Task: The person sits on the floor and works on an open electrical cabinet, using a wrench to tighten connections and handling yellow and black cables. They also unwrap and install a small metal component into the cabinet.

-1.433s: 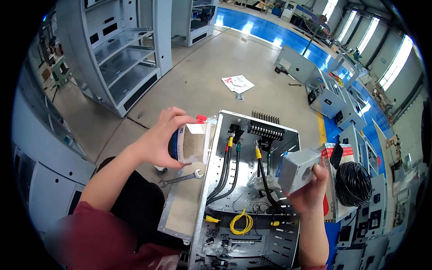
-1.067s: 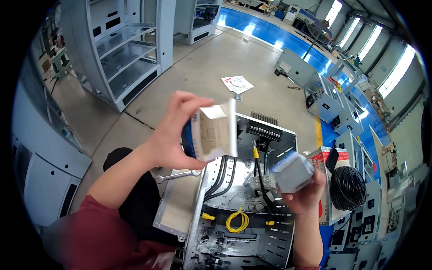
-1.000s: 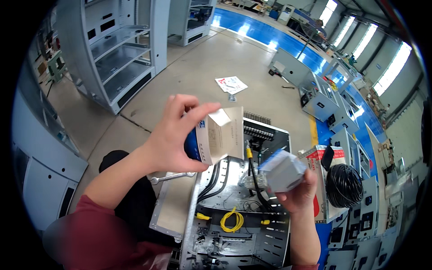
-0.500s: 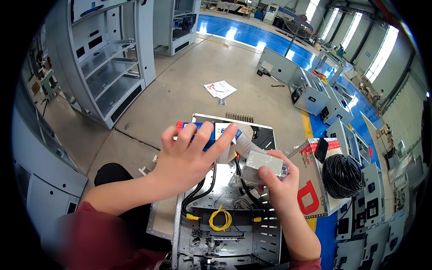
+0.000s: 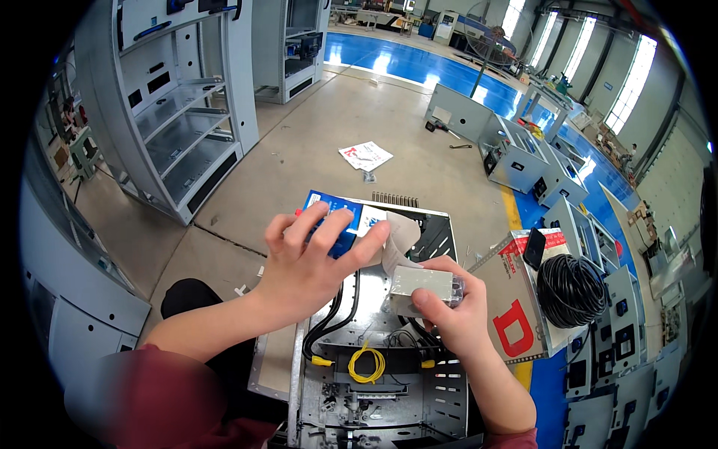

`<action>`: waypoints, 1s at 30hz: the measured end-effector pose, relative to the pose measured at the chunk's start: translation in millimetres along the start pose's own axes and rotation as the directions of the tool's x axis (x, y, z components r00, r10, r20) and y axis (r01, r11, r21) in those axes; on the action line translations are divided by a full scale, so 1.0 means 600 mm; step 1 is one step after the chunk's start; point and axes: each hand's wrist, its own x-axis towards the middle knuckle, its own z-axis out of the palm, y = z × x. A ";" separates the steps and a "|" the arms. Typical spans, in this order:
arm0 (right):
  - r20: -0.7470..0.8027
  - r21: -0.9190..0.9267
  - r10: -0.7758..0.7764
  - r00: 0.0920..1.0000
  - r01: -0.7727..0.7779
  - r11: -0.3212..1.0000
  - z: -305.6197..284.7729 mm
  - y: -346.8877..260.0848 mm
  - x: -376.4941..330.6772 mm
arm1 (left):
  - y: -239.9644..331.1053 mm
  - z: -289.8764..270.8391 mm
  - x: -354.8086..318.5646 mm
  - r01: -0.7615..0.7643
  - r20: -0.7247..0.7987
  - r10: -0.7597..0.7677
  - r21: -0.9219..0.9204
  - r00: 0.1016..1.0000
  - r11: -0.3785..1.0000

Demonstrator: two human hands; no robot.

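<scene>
Blue box [image 5: 346, 243] at 11 o'clock from the grey block [image 5: 419, 279] | my left hand [image 5: 299, 277] grips it, fingers spread; right hand [image 5: 460, 307] half-curled, thumb pinning the block | looks like unboxing tbh | next move probably wants the block steady while that pale sheet [image 5: 404, 236] comes clear

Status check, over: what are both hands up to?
Left hand holding blue-and-white box. Right hand holding grey block. Pale sheet or flap between them. Open metal enclosure below.

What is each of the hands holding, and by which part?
Left hand: blue-and-white carton, fingers across its outside. Right hand: grey block, near its right end.
</scene>
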 end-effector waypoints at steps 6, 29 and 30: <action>0.125 0.019 -0.003 0.992 0.000 1.000 -0.006 -0.005 -0.001 | -0.002 -0.009 0.010 0.074 0.084 -0.068 -0.069 0.994 0.995; 0.279 -0.163 -0.292 0.915 0.345 0.924 0.004 -0.007 0.000 | -0.005 0.002 -0.001 0.049 0.009 -0.048 -0.197 0.999 0.979; 0.217 -0.146 -0.265 0.939 0.300 0.943 0.003 -0.005 0.000 | -0.005 0.003 -0.002 0.050 0.007 -0.049 -0.203 0.999 0.978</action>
